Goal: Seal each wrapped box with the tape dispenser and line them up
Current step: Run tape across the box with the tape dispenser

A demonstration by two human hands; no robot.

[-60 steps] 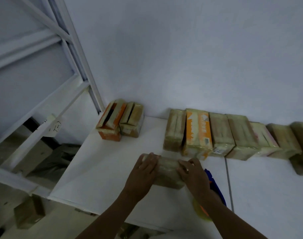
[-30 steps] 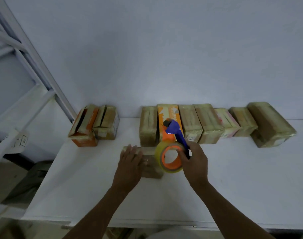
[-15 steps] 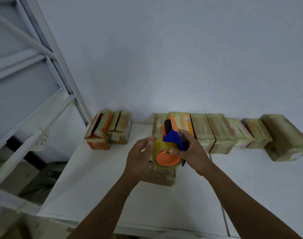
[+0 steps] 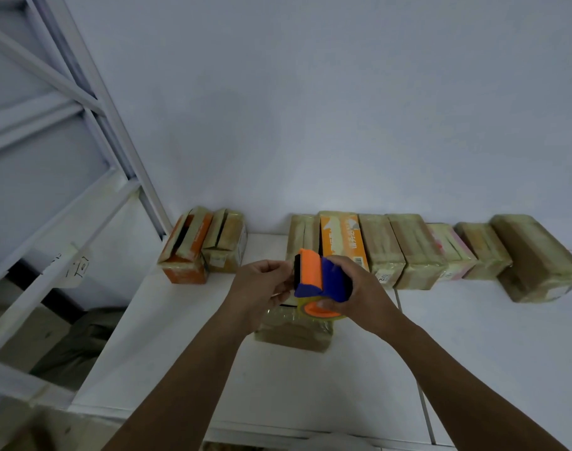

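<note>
Tape dispenser (image 4: 322, 278): blue body with an orange front end, held up in the air just above the near box, in front of the left end of the row by the wall.
Tape roll (image 4: 320, 310): yellowish with an orange core, showing under the dispenser body, partly hidden by the fingers.
Right hand (image 4: 359, 296): wrapped over the blue body from the right, fingers curled round it in a firm grip.
Left hand (image 4: 260, 286): fingers curled in, tips bunched right at the orange end of the dispenser. Cannot tell whether they pinch a tape end or only touch the tool.
Near box (image 4: 291, 335): brown, wrapped in shiny clear film, flat on the table directly below both hands. Its far part is hidden by them.
Row of boxes (image 4: 411, 252): seven wrapped boxes side by side against the wall, mostly touching. The last one on the right sits at an angle.
Orange box (image 4: 343, 237): second from the left in the row, orange and white print, just behind the dispenser.
Two boxes (image 4: 203, 245): set apart to the left of the row, near the table corner, touching each other, one with orange sides.
Table (image 4: 310, 392): white top, with a seam running front to back right of the hands.
Frame (image 4: 115, 131): white metal bars at far left, with a paper tag (image 4: 74, 265) bearing handwriting too blurred to read.
</note>
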